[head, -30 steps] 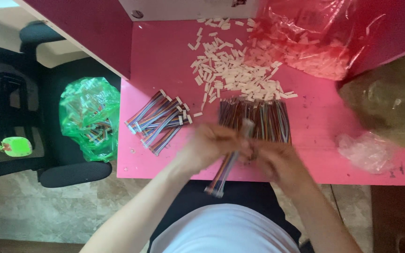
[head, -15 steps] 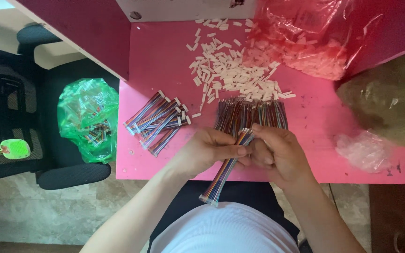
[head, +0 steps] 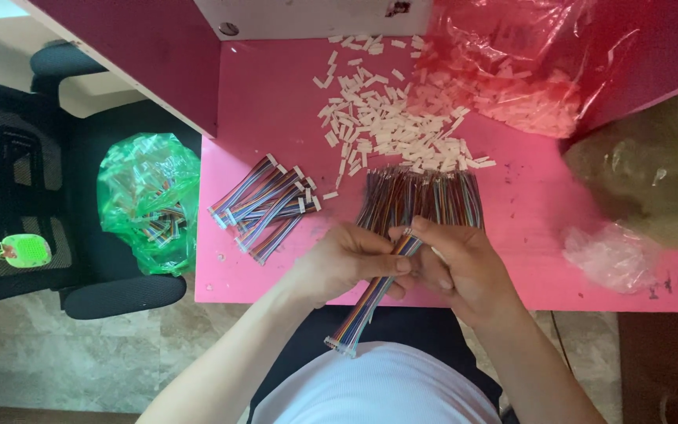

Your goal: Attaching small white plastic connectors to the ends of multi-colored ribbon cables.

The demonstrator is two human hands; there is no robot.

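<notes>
Nearest the camera, a flat rainbow-coloured ribbon cable with a small white plug at its near end (head: 370, 302) is slanting from about seven o'clock, over the person's white shirt, up toward one o'clock at the front edge of the pink counter (head: 276, 118). The left hand (head: 347, 263) is closing its grip around the cable's upper part, thumb pressing along its side. The right hand (head: 461, 267) is pinching the cable's far tip between fingertip and thumb — both hands are touching each other there, just over the counter's edge.

Just beyond the hands, toward twelve o'clock, a fan of loose multicoloured wire strips with bare ends (head: 421, 200) is lying on the counter. At about ten o'clock from the hands, a small stack of finished rainbow cables with white plugs (head: 264, 206) is lying slantwise, near but apart from the fan.

Farther out, a scattered heap of small white plastic connector housings (head: 390, 118) is spreading across the counter's middle. At two o'clock, a clear plastic bag holding more white housings (head: 527, 71) is resting against the heap. A crumpled clear bag (head: 610, 255) is lying at three o'clock.

Off the counter at nine o'clock, a green plastic bag with coloured cables inside (head: 151, 200) is sitting on a black office chair (head: 119, 294) — well apart from the hands.
</notes>
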